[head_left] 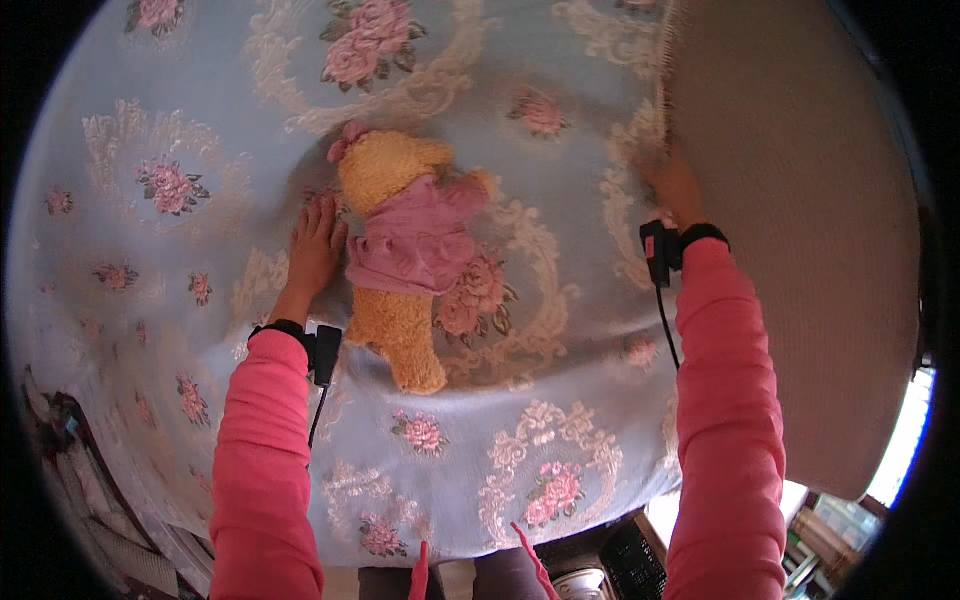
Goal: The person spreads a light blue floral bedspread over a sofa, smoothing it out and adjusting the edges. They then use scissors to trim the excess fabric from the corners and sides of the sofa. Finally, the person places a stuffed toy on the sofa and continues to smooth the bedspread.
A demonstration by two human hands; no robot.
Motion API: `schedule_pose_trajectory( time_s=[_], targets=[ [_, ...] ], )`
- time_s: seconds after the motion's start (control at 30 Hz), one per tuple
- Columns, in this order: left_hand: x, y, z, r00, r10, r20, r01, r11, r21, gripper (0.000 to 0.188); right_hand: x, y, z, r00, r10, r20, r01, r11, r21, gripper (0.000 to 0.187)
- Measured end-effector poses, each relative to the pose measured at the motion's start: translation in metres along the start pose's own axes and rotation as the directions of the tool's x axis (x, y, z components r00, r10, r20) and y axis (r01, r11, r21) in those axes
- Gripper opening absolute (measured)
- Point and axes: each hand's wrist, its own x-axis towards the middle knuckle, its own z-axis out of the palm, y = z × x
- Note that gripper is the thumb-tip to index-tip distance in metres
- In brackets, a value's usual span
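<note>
A yellow plush teddy bear (395, 265) in a pink top, with a pink bow on its head, lies on a light-blue floral fabric cover (565, 410). My left hand (318, 245) rests flat on the cover just left of the bear, fingers stretched out and holding nothing. Over at the cover's fringed right edge is my right hand (677, 188). Its fingers are dark and smeared, so whether they grip the fabric is unclear. Each wrist wears a black strap with a small box and a cable.
To the right of the fringed edge lies a plain brown-grey surface (800, 200). Below the front edge, a white round container (580, 584) and a black basket-like item (633, 560) show. Assorted items (835, 530) sit at lower right, and dark clutter (85, 480) at lower left.
</note>
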Motion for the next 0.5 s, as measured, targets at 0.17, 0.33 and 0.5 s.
schedule_pose_trajectory(
  time_s=[0.17,0.33,0.5],
  targets=[
    [0.03,-0.003,0.002,0.988,-0.025,-0.153,0.028,0.999,0.018,0.059,0.087,-0.058,-0.019,0.999,-0.011,0.044,0.014,0.998,-0.067,0.033],
    [0.062,-0.004,0.016,0.927,0.046,-0.372,-0.038,0.999,0.029,0.059,0.121,-0.029,0.029,0.908,-0.389,-0.155,0.26,0.814,-0.52,0.028],
    [0.06,-0.009,0.022,0.907,0.092,-0.41,-0.043,0.991,0.127,0.06,0.126,-0.031,0.066,0.966,-0.21,-0.153,0.184,0.968,-0.168,0.026]
  ],
)
